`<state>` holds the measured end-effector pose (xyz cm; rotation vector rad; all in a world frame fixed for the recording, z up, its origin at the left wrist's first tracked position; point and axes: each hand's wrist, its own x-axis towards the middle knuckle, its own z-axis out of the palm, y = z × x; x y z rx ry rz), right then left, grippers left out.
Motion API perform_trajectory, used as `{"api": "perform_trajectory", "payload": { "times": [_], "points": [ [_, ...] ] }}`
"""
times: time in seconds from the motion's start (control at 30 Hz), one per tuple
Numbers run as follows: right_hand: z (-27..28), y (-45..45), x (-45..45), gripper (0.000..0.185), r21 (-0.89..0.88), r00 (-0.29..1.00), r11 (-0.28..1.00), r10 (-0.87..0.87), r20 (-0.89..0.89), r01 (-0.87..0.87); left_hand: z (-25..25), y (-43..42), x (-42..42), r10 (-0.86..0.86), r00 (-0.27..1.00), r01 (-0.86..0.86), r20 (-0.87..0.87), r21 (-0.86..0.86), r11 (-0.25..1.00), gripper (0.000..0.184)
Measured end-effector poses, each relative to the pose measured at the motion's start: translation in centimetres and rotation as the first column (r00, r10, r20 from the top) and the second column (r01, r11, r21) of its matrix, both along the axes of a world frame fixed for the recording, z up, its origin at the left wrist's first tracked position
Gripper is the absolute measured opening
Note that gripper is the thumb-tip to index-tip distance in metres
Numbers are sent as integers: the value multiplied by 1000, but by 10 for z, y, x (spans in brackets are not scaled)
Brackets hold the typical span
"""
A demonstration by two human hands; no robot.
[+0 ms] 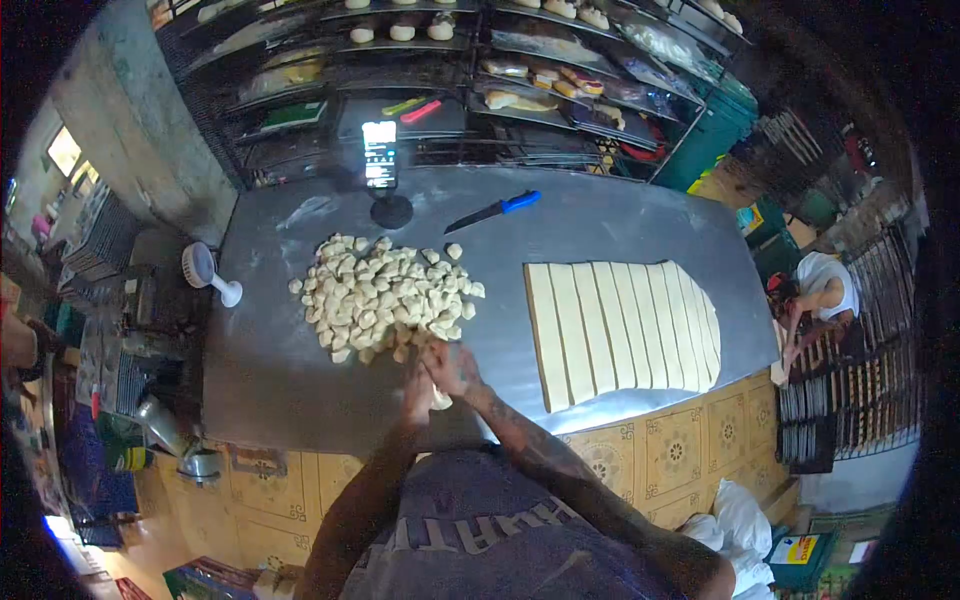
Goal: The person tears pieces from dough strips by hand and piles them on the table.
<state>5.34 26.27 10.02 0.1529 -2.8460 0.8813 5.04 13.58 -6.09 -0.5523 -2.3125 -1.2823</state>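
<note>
My left hand [418, 393] and my right hand [454, 370] are close together at the near edge of the dough pile, fingers closed around a piece of dough [440, 399]. Its pale end shows below my hands; the rest is hidden by my fingers. Right in front of them lies a heap of small cut dough pieces [375, 290]. To the right, a flat dough sheet [630, 330] lies cut into several long strips. Beyond the heap is a knife [495, 210] with a blue handle and dark blade.
A lit phone [380, 155] stands upright on a round base behind the heap. At the left edge of the metal table [270, 380] is a small white fan [210, 275]. Racks with bread trays [400, 50] line the back. Another person [820, 290] works at the far right.
</note>
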Motion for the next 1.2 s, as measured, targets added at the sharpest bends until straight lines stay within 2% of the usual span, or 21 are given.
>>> {"api": "perform_trajectory", "payload": {
  "times": [0.03,0.07,0.13,0.2,0.23,0.27,0.3,0.37,0.4,0.47,0.57,0.77,0.87,0.93,0.97,1.0,1.03,1.07,1.1,1.13,1.2],
  "points": [
    [3,-3,-6,28,-79,996,997,-18,82,24,36,-5,1,24,999,-10,38,-335,942,48],
    [4,-6,-11,28,-158,986,986,-29,166,56,74,-15,8,17,999,-3,41,-333,943,48],
    [13,1,-23,28,-225,967,970,-33,251,92,149,-29,22,-110,921,302,374,-506,808,46],
    [28,17,-34,29,-330,959,935,-34,283,131,165,-38,13,-142,835,465,532,-542,700,45],
    [33,14,-30,30,-387,952,909,-35,305,157,157,-46,8,-167,617,466,769,-186,865,46],
    [41,11,-34,30,-383,955,913,-28,295,145,151,-48,-7,-277,362,294,890,173,940,46],
    [48,8,-31,30,-330,996,943,-14,89,43,148,-47,-17,-455,111,5,883,458,889,47],
    [57,2,-3,31,-177,953,979,47,-301,-104,162,-43,-9,-479,173,-83,860,498,863,54],
    [64,3,7,31,-165,951,979,61,-304,-116,174,-36,-8,-496,249,-164,832,541,825,62],
    [69,1,30,34,-541,884,822,375,278,-179,154,-26,-4,-494,325,-256,806,578,775,72],
    [54,13,31,33,-575,917,815,285,280,-78,46,-27,1,-557,625,163,547,607,778,74],
    [38,30,47,34,-375,883,920,77,464,117,-6,0,70,-333,880,267,340,227,937,56],
    [-29,36,45,36,-208,925,974,162,342,-94,-33,-4,75,-267,936,262,227,53,964,52],
    [-11,29,48,36,-169,949,975,182,257,-141,-80,-30,27,-748,435,265,501,723,638,54],
    [1,25,47,35,-124,966,975,202,164,-183,-91,-36,9,-918,109,50,380,921,387,58],
    [7,20,43,34,-74,972,973,223,69,-217,-50,-33,9,-921,105,52,376,923,382,58],
    [12,15,33,34,-68,974,975,218,67,-214,-8,-2,31,-662,493,152,565,693,705,56],
    [15,9,21,31,-72,985,987,148,93,-141,41,31,32,-273,809,80,521,362,929,54],
    [16,1,11,28,-78,990,995,70,122,-60,93,22,28,126,957,-138,262,28,990,54],
    [19,-7,5,25,-82,988,996,-13,156,26,50,11,33,108,958,-121,267,30,992,54],
    [42,-25,1,26,-184,955,979,-29,296,87,-27,-12,2,-60,758,41,650,44,998,47]
  ]
}}
